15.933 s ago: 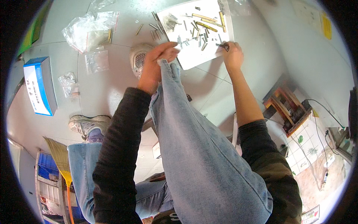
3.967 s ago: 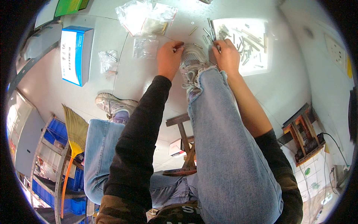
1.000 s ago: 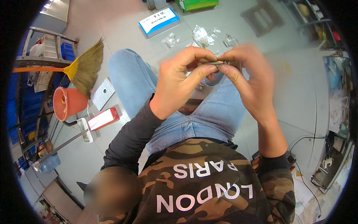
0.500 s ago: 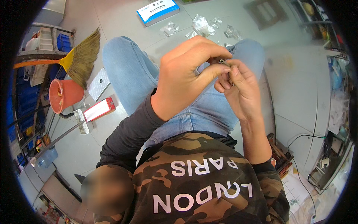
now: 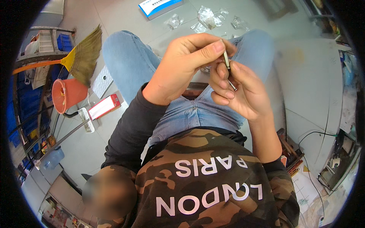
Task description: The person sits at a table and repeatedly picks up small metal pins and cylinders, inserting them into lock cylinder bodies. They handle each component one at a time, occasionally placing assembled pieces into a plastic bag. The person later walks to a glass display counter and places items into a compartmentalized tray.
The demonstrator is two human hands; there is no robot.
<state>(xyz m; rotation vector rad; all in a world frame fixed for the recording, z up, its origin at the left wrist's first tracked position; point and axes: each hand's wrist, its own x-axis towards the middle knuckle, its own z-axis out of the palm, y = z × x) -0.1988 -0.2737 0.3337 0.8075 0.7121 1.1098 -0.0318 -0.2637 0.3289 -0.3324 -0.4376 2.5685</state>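
Observation:
In front of my lap, my left hand (image 5: 188, 57) pinches the upper part of a slim silver metal rod (image 5: 226, 57) between thumb and fingers. The rod stands at a slant, its lower end meeting the fingertips of my right hand (image 5: 243, 89). Those fingers are curled and also hold a thin metal screw (image 5: 232, 85), its flat head pointing down toward my palm. Whether rod and screw are joined cannot be seen, because my fingers cover the spot between them.
Crumpled clear plastic bags (image 5: 207, 19) lie on the floor past my knees, near a blue and white box (image 5: 161, 8). On the left are a broom (image 5: 84, 57), an orange bucket (image 5: 70, 95), a red and white box (image 5: 104, 107) and a metal plate (image 5: 102, 81). A grey panel (image 5: 308, 83) stands right.
The rod has turned from mostly hidden, end-on, to a slanted upright position in full view. The screw has come into sight below it. My right hand has shifted slightly lower.

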